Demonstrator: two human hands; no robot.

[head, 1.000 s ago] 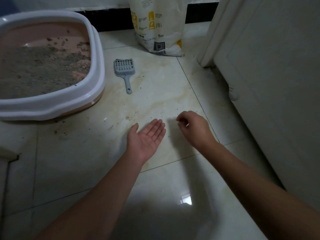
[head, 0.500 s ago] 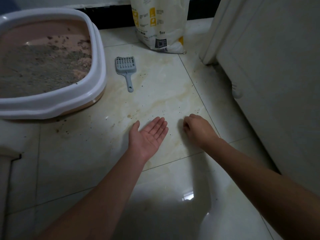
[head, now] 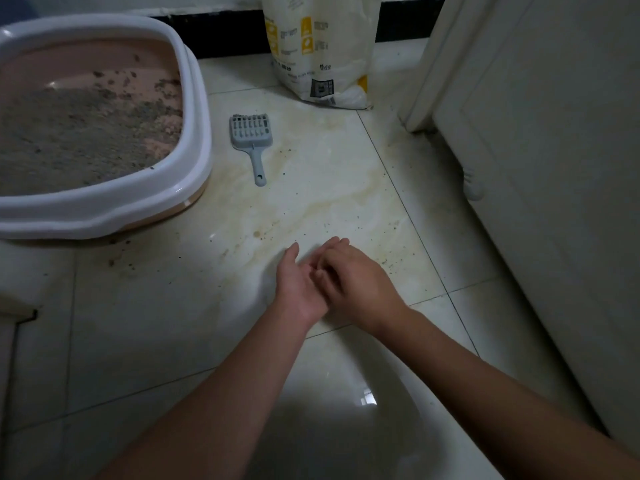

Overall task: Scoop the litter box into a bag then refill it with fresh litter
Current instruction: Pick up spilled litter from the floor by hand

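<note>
Since half a second ago the right hand [head: 360,285] has crossed onto the left hand [head: 299,289], which lies palm up with straight fingers just above the floor [head: 156,323]. Right fingertips curl into the left palm; whether they pinch some grains I cannot tell. Glossy cream tiles show yellowish stains and scattered dark grains. At far left stands the litter box [head: 194,157] with grey litter, the grey scoop [head: 252,140] just beside it, the litter bag [head: 322,53] against the dark baseboard, a white cabinet [head: 536,168] at right.
</note>
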